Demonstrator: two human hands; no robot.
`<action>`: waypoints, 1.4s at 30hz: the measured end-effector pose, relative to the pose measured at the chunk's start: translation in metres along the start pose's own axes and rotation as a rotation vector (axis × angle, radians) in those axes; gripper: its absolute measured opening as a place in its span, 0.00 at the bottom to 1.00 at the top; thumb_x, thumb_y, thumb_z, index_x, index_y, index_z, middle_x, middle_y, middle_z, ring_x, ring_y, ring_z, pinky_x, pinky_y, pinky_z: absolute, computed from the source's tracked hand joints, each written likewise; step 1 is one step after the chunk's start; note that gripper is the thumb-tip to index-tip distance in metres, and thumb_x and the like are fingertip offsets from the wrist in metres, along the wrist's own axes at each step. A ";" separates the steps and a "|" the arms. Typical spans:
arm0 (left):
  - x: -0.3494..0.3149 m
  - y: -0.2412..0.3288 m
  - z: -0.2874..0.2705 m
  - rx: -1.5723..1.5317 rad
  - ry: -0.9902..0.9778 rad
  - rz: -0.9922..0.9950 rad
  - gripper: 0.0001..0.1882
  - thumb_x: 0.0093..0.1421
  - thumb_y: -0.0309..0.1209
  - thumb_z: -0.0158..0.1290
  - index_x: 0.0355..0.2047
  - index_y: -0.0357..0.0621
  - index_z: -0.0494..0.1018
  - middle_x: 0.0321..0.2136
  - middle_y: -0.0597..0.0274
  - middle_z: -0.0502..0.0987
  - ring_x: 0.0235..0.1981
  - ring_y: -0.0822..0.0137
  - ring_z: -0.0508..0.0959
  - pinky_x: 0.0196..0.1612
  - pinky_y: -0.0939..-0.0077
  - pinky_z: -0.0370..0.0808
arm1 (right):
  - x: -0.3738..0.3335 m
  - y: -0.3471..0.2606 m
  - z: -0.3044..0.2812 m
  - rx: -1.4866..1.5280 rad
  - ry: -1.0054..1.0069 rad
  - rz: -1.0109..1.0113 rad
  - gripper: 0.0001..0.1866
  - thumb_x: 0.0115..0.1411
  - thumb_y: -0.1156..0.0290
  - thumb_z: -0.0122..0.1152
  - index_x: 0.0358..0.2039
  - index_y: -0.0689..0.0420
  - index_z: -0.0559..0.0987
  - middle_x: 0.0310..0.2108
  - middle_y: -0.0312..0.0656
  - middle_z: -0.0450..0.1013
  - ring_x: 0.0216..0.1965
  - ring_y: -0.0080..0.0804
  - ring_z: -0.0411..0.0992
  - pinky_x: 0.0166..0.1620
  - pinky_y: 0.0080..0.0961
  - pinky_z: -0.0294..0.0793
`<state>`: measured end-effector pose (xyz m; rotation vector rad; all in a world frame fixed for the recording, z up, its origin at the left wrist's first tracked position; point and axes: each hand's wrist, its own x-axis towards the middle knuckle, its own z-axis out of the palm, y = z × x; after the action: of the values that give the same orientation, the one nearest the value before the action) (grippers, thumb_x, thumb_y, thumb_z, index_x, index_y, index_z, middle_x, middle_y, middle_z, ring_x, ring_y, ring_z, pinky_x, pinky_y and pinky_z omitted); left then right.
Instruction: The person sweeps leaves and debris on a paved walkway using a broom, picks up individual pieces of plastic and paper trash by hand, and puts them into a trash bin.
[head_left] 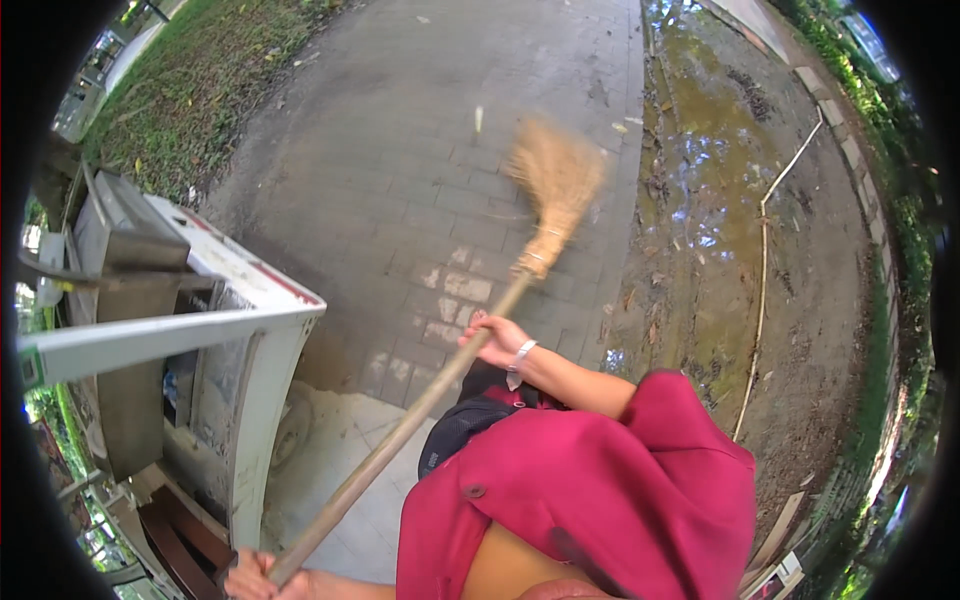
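Observation:
A straw broom [562, 190] with a long wooden handle runs slantwise across the view, its bristles blurred above the brick paving ahead. Partway along the handle, my right hand [495, 341] is wrapped round the wood, with a pale band on the wrist. At the lower left, my left hand [255, 577] grips the handle near its top end. On the paving, left of the bristles, shows a small pale leaf-like piece [478, 119].
Close on the left stands a white-framed metal cart [275, 310] with a wheel underneath. Muddy puddle water [700, 190] edges the path on the right, with a thin pale pipe [764, 260] beyond. Grass [200, 90] with fallen leaves borders the far left.

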<state>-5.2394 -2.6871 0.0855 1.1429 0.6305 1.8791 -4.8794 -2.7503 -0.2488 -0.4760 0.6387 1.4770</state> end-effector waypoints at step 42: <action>0.382 -0.899 0.773 -0.380 -0.077 -0.477 0.17 0.59 0.28 0.41 0.13 0.51 0.53 0.10 0.74 0.51 0.12 0.80 0.53 0.26 0.82 0.58 | 0.402 -0.906 0.387 0.449 0.460 -0.512 0.04 0.49 0.74 0.46 0.22 0.58 0.62 0.17 0.42 0.60 0.22 0.36 0.61 0.32 0.36 0.67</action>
<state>-4.2949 -1.8866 -0.0541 0.7348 0.4300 1.4566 -3.9460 -2.2417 -0.3019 -0.5766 1.0875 0.7085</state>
